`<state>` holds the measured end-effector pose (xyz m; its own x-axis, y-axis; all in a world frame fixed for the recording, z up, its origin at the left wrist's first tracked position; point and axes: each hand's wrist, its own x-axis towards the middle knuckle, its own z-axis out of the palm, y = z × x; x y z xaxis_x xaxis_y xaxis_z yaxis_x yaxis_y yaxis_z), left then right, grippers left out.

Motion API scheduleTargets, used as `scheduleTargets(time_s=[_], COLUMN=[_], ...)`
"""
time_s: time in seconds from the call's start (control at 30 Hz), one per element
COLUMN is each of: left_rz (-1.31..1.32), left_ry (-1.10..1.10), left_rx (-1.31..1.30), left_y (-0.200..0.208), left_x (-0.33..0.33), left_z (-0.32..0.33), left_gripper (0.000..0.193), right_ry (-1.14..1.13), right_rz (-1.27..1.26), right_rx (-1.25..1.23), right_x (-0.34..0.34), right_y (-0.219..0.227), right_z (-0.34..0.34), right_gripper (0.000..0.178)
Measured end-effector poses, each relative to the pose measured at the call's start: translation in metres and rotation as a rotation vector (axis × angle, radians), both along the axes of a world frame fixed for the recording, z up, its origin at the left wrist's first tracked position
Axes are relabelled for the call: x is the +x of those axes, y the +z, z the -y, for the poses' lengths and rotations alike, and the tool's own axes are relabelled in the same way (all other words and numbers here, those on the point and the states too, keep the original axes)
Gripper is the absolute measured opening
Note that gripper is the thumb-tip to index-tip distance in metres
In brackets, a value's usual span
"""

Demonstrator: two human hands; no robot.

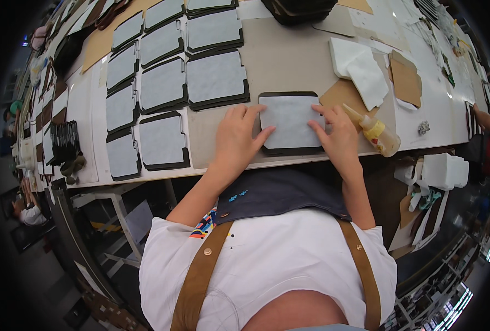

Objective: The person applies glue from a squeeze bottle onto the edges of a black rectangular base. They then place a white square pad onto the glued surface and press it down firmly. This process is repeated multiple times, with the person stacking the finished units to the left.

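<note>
In front of me on the table lies a rectangular panel (290,122), with a pale grey sheet on top and black strips showing along its far and near edges. My left hand (238,135) rests at its left side, thumb and forefinger spread on the edge. At the opposite side is my right hand (339,132), its fingertips and thumb touching the grey surface. Neither hand wraps round the panel; both are open. A squeeze bottle (381,136) with yellowish contents and a pointed nozzle lies on its side just right of my right hand.
Stacks of similar panels (215,76) stand in rows to the left. White foam sheets (360,69) and brown card pieces (405,79) are at the right. A black bag-like object (300,10) sits at the far side. Another person's arm (482,117) reaches in at the right edge.
</note>
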<state>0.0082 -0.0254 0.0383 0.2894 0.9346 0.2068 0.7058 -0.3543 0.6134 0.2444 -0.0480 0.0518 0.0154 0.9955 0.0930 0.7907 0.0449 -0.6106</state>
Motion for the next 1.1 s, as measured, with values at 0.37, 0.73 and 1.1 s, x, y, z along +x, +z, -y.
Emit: scheduleTargets(time_s=[0.37, 0.73, 1.1], left_rz=[-0.052, -0.335, -0.418], left_ry=[-0.058, -0.299, -0.402], left_rx=[-0.005, 0.05, 0.021], left_y=[0.005, -0.023, -0.015], left_x=[-0.014, 0.008, -0.012], left_z=[-0.005, -0.002, 0.026], left_gripper=[0.055, 0.08, 0.079], right_ry=[-0.036, 0.344, 0.266], right_rz=[0.056, 0.426, 0.417], right_rx=[0.112, 0.021, -0.073], right_x=[0.012, 0.003, 0.018], right_y=[-0.01, -0.011, -0.01], right_z=[0.002, 0.006, 0.049], right_gripper=[0.06, 0.098, 0.106])
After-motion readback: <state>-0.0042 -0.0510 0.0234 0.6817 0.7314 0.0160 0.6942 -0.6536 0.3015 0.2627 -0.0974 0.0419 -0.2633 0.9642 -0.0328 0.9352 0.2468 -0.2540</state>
